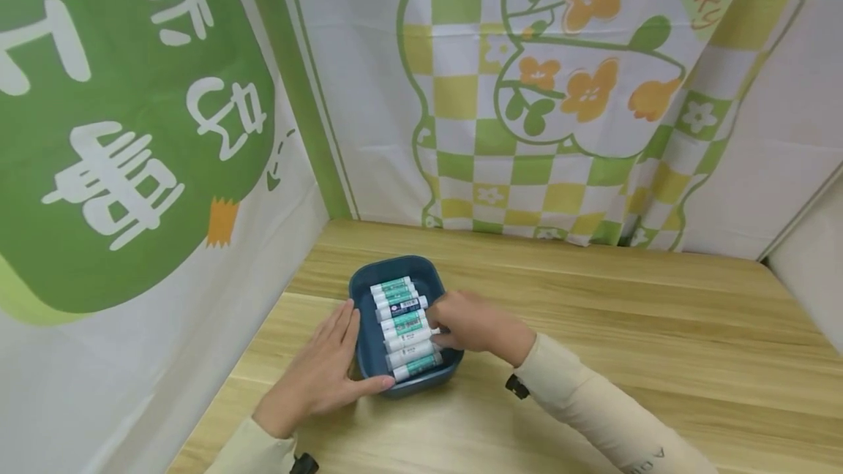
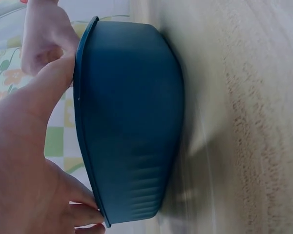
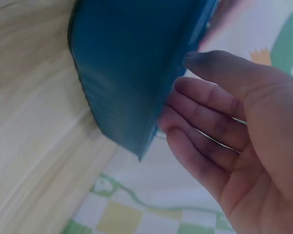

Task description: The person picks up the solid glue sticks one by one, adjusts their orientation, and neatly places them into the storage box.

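Observation:
A dark blue plastic bin (image 1: 374, 353) stands on the table, holding a row of small tubes (image 1: 407, 324), mostly white and green, one with a navy label. My left hand (image 1: 320, 371) rests against its left side, fingers straight along the rim and thumb over the near corner. In the left wrist view that hand (image 2: 34, 146) touches the bin's wall (image 2: 132, 107) at the rim. My right hand (image 1: 470, 322) reaches over the right rim, bent fingers and thumb at the tubes' ends. In the right wrist view the rim partly hides its fingertips (image 3: 183, 85); a firm grip cannot be made out.
The wooden table (image 1: 593, 357) extends to the right and in front of the bin. A checkered floral cloth (image 1: 527, 130) hangs behind the table's back edge. A white cloth with a large green patch (image 1: 217, 203) hangs along the left side.

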Tool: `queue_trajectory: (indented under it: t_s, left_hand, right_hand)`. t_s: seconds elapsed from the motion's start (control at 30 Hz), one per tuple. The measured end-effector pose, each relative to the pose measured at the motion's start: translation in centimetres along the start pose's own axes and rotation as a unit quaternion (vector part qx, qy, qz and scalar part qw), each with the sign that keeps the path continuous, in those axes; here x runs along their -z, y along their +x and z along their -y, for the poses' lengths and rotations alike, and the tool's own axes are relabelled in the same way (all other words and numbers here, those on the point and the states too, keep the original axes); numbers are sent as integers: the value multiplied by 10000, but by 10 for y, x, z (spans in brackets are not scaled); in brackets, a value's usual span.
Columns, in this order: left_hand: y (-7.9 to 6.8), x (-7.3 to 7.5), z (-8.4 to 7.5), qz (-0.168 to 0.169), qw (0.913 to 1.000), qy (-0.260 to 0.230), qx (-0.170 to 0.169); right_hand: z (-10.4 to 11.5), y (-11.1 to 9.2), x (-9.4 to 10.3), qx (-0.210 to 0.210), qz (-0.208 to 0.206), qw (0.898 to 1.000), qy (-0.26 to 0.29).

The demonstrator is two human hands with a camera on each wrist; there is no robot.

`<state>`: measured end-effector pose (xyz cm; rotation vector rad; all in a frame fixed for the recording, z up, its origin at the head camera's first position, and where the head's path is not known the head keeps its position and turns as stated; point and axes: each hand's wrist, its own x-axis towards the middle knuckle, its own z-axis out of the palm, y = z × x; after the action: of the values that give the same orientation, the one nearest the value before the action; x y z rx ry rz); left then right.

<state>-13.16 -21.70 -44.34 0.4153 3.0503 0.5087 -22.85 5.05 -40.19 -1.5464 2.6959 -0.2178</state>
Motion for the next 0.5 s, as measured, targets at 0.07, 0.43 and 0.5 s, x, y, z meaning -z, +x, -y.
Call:
queue_trajectory:
  t_s: [0.07,0.43,0.5]
  left_hand:
    - [0,1,2,-66,10000,54,7]
    - [7,18,15,-429,9983,384,-88]
    - [10,20,18,-492,9976,477,-96]
  right_hand:
    - [-3,-8,4,-63,-314,9995,-55]
    - [-28,-55,3,-1324,-1151,9843,-183]
    - [-34,-62,-3,-1476,-1237,9810,-231]
